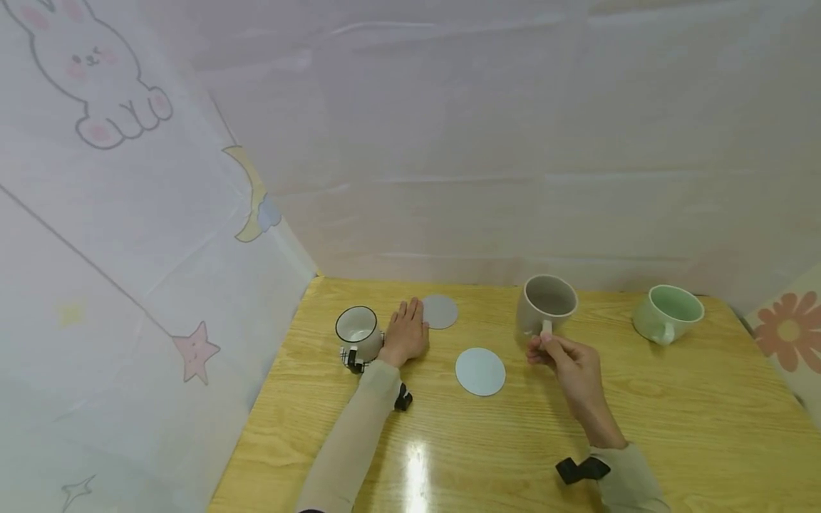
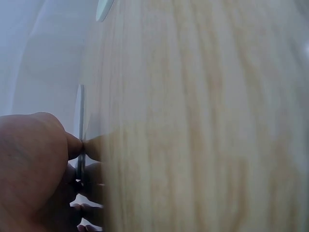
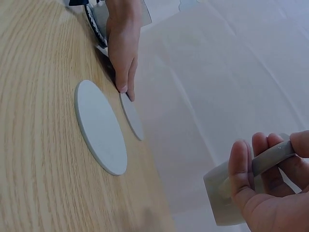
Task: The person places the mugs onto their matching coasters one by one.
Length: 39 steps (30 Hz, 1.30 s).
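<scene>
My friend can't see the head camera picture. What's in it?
A person's right hand holds a grayish mug by its handle, while the left hand touches the edge of a gray disc on a wooden table. Also there: a pale disc, a black-rimmed white mug and, far right, a green mug.

Beige sleeves [image 1: 343,449], black wrist cameras [image 1: 582,470]

Gray mug [image 1: 539,308] in right grip [image 1: 576,370], left grip [image 1: 406,333] against gray disc [image 1: 442,311]
</scene>
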Motion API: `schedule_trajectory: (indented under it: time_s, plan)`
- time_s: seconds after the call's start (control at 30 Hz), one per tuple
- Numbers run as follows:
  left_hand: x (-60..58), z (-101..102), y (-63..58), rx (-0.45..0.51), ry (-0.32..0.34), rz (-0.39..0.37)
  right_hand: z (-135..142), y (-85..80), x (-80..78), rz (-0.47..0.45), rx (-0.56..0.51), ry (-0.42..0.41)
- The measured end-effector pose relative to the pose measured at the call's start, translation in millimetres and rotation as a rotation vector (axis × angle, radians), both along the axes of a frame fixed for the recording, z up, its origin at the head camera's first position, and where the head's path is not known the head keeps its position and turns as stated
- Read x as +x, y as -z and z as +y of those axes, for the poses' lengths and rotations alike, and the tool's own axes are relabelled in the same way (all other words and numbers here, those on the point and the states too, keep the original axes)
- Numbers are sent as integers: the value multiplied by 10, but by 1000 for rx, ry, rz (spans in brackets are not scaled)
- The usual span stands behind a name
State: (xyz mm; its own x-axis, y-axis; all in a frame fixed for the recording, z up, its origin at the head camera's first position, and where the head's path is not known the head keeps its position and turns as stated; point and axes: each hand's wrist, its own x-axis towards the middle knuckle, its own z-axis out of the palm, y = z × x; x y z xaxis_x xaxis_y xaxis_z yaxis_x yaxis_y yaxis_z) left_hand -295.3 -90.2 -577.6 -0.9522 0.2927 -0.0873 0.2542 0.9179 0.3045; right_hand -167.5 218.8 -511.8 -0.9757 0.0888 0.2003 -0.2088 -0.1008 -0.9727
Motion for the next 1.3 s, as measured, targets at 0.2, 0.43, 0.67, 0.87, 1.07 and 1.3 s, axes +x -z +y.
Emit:
schedule_trajectory:
  time_s: [0.2, 0.43, 0.67, 0.87, 1.07, 1.3]
  plan:
    - [-9, -2, 18, 20, -2, 4, -46, 1, -31, 14, -20, 8]
    - [-89, -20, 179, 44, -5, -30, -115, 24, -41, 21, -34, 24]
    - [-110, -24, 218, 36, -9, -33, -159, 32, -60, 10, -32, 12]
    - [-119, -17, 218, 39, -16, -18, -228, 33, -79, 23, -36, 3]
    - [-109, -10, 191, 33, -34, -33, -290, 60, -100, 27, -27, -16]
    - [-100, -13, 202, 51, -38, -27, -320, 82, -162, 15, -10, -28]
